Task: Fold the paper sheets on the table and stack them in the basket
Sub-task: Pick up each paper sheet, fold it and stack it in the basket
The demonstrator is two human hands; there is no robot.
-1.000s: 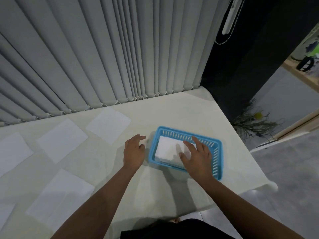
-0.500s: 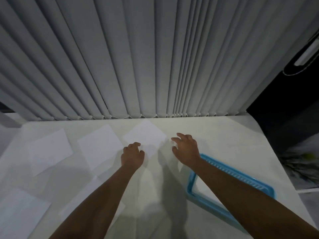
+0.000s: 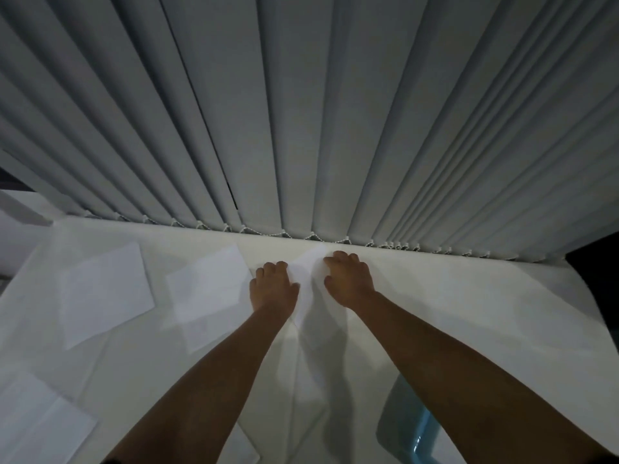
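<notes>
No readable text, labels, brands or numbers on any surface in view.

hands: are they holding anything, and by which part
Both rest on one paper sheet: left hand on its left edge, right hand on its right edge, fingers curled. Whether they pinch or only press it cannot be told.

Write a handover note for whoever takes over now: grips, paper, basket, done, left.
Left grip and right grip: both on the far sheet by the blinds, fingers curled; pinch unclear.
Basket: near right, mostly under the right forearm, contents hidden.
Done: cannot tell from here.
Left: fold this sheet, then the other sheets lying flat to the left; stack all in basket.
</notes>
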